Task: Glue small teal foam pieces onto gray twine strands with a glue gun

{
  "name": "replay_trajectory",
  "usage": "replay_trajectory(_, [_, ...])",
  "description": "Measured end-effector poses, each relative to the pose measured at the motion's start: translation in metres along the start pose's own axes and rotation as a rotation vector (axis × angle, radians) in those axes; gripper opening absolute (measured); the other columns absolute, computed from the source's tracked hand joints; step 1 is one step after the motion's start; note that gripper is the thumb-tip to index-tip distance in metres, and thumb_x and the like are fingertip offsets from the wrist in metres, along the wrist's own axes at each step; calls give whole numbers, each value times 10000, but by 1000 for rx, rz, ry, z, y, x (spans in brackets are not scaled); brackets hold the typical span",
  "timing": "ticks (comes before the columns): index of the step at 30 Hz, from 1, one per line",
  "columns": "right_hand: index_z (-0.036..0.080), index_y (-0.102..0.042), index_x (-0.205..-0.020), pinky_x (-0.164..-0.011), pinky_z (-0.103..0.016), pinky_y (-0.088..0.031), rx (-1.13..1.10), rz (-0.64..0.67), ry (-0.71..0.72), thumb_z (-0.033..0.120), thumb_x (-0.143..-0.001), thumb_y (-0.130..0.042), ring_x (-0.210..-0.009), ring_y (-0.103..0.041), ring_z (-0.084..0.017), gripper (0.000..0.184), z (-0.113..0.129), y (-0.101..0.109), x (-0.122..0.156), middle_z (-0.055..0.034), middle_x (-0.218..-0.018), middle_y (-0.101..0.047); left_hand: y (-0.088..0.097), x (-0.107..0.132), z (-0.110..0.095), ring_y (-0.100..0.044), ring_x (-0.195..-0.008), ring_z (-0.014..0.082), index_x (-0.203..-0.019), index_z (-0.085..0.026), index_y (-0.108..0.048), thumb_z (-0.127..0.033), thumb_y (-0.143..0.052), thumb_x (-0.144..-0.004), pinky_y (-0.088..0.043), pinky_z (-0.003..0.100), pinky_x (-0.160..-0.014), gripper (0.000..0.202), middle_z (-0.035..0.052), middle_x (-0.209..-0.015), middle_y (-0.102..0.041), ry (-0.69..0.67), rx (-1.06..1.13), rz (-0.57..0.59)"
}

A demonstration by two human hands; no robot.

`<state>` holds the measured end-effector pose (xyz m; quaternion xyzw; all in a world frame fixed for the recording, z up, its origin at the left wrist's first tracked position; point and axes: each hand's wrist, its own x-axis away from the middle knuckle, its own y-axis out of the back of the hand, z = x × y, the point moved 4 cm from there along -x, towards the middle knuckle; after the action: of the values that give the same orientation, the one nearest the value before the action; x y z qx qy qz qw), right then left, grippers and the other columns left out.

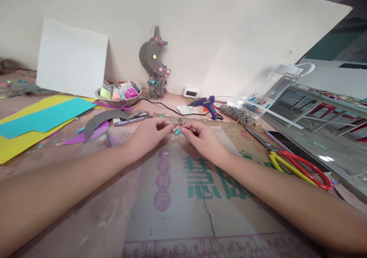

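Note:
My left hand (148,135) and my right hand (204,139) meet at the middle of the work surface, thumbs and forefingers pinched. Between their fingertips is a small teal piece (177,131), rounded and possibly felt or foam; its exact kind is too small to tell. Both hands are closed on it, and the other fingers are curled. Below them a translucent sheet (172,223) covers printed cardboard (249,135). Just beyond the fingers, small red and teal bits are partly hidden by the hands.
A blue glue gun (209,105), a grey yarn bundle (236,114), and a white digital clock (191,93) stand behind. Scissors (298,166) and a phone (295,149) lie right. Left are coloured sheets (48,116), a grey crescent (103,121) and a metal bowl (119,100). A moon ornament (151,55) hangs at the back.

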<state>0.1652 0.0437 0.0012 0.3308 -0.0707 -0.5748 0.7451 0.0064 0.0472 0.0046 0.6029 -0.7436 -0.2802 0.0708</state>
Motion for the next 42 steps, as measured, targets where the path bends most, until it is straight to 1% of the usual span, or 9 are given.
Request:
replay_trajectory(6, [173, -614, -874, -549, -230, -342, 9, -11, 12, 378, -842, -465, -593, -450, -102, 255, 0, 1, 1, 2, -713, -580, 2, -1, 0, -563, -710, 136, -792, -166, -609, -345, -530, -779, -409, 222, -629, 197, 2, -767, -635, -11, 39, -30])
replay_trajectory(11, [171, -609, -869, -545, -230, -341, 1, -12, 13, 373, -845, -462, -586, -444, -100, 250, 1, 1, 0, 4, -704, -574, 2, -1, -2, -543, -733, 149, -721, -169, -570, -377, -389, -859, -413, 242, -676, 308, 3, -731, -615, -52, -38, -26])
replay_trajectory(15, [169, -609, -871, -557, -231, -346, 8, -4, 20, 365, -847, -464, -602, -454, -104, 244, 1, 0, 0, 0, -716, -576, 0, 0, -2, -571, -793, 155, -865, -174, -605, -325, -453, -821, -427, 247, -704, 219, 13, -848, -649, -46, -19, -28])
replay_trajectory(18, [173, -605, -878, -560, -232, -346, 15, 1, 27, 365, -854, -453, -604, -452, -104, 245, 1, 0, 0, 3, -721, -575, -1, 1, -5, -587, -830, 159, -942, -190, -624, -308, -463, -814, -432, 252, -725, 237, 12, -903, -668, -56, 4, -8])
replay_trajectory(22, [176, -597, -871, -568, -236, -347, 53, -1, 26, 373, -855, -450, -616, -462, -109, 246, -1, 1, 0, -3, -733, -577, -2, 4, -7, -593, -777, 161, -864, -190, -657, -400, -461, -821, -427, 256, -683, 290, 8, -851, -683, -72, -21, 31])
replay_trajectory(26, [172, -594, -869, -567, -238, -343, 57, 3, 26, 378, -855, -455, -621, -467, -112, 248, -1, 1, 0, -7, -728, -569, -5, 4, -3, -590, -751, 159, -879, -188, -655, -402, -500, -796, -421, 258, -656, 277, 13, -842, -684, -49, -27, 58])
replay_trajectory(34, [184, -540, -1010, -488, -226, -294, -17, -13, 3, 389, -865, -449, -495, -387, -87, 267, 2, 3, 1, 60, -551, -408, -2, 1, 1, -544, -636, 126, -860, -175, -617, -395, -513, -782, -403, 235, -563, 255, 11, -788, -650, 25, 13, 26])
replay_trajectory(39, [183, -529, -1043, -476, -226, -287, -5, 18, 4, 369, -863, -457, -474, -380, -85, 269, 1, 0, 1, 65, -539, -409, 0, 0, 0, -552, -668, 127, -816, -172, -606, -428, -487, -804, -405, 232, -598, 283, 12, -797, -653, -11, 51, 27])
replay_trajectory(42, [175, -522, -1054, -493, -229, -314, -6, 33, -6, 363, -866, -449, -485, -404, -88, 276, 1, -1, 1, 51, -564, -467, 0, -1, 1, -548, -667, 124, -801, -167, -601, -430, -480, -810, -399, 231, -597, 290, 14, -794, -649, -19, 68, 30])
